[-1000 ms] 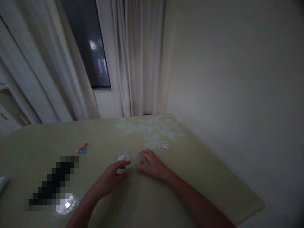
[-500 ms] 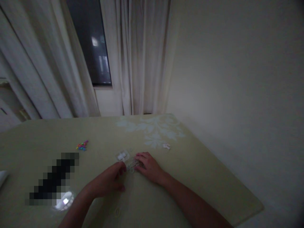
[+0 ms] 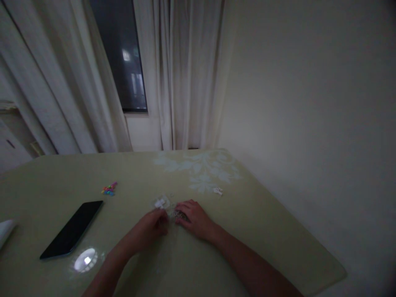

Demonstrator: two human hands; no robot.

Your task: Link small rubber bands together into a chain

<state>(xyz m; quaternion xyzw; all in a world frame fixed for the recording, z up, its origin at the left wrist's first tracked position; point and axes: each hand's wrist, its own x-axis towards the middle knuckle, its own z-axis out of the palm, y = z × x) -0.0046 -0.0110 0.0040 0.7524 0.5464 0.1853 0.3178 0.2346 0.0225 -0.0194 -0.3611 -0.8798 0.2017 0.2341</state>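
On the pale green tabletop [image 3: 192,264], my left hand [image 3: 154,227] has its fingers curled together beside a small heap of silvery rings [image 3: 173,213]; anything between the fingertips is too small to make out. My right hand [image 3: 194,218] rests on the right side of that heap, fingers bent over a dark, shiny cluster, partly hiding it. Just beyond my left hand lies a clear plastic packet [image 3: 161,202] with white pieces in it.
A black tablet [image 3: 72,229] lies at the left, near a bright light reflection. Behind it sits a small pile of colourful pieces [image 3: 109,189]. Small white pieces [image 3: 218,191] lie right of centre. A white object [image 3: 5,231] is at the left edge.
My left hand has closed its fingers and moved slightly right, towards the heap. My right hand has barely moved. The ring near the front edge no longer shows.
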